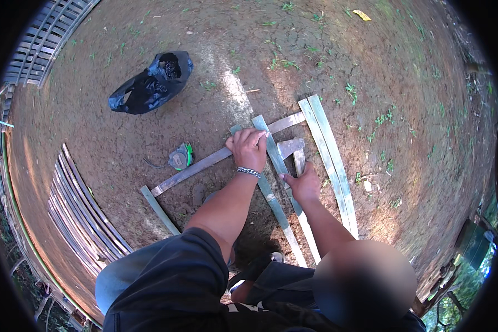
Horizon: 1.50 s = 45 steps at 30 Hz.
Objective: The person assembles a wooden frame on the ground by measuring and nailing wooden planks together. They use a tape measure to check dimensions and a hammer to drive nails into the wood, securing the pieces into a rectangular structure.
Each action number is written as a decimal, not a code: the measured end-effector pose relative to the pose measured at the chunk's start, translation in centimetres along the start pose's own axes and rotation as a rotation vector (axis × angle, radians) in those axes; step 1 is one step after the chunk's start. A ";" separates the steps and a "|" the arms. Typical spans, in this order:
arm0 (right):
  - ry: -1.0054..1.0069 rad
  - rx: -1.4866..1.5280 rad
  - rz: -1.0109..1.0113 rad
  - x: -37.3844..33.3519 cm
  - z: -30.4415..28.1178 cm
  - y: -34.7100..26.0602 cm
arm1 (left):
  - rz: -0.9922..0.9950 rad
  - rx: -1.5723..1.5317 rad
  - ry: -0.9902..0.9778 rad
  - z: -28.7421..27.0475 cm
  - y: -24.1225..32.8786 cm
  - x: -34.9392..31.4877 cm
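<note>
My right hand [305,185] is wrapped round the handle of a hatchet [291,147], whose metal head lies over a greenish bamboo slat [275,152]. My left hand [248,148] is closed at the upper end of that slat, its fingertips against the slat's edge. Whether it also pinches something small, I cannot tell. Beneath both slats runs a brownish crosspiece [202,164]. Left of the gripped slat, another slat [272,202] passes under my left hand. A pair of slats [329,160] lies across the crosspiece's right end, and a shorter slat [159,209] meets its left end.
A green and grey tape measure [181,157] rests beside the crosspiece. Farther off lies a black plastic bag [152,83]. Several thin strips [83,207] are spread on the bare soil at left, and a slatted panel [47,41] is at upper left. A blurred patch covers the lower right.
</note>
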State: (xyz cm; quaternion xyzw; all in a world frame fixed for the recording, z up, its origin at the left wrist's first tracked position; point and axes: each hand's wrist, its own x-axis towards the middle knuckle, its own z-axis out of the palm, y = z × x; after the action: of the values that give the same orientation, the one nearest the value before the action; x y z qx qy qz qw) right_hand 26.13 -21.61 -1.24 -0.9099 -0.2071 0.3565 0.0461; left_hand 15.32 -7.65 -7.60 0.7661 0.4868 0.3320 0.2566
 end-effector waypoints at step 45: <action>0.145 0.208 -0.656 -2.6 0.2 0.2 | -0.037 0.033 -0.046 -0.2 0.3 0.3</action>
State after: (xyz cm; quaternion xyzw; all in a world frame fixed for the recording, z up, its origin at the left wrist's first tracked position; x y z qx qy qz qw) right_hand 24.34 -22.91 0.20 -0.8082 -0.4472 0.2761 0.2655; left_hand 15.43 -7.45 -7.12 0.7686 0.5001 0.3013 0.2613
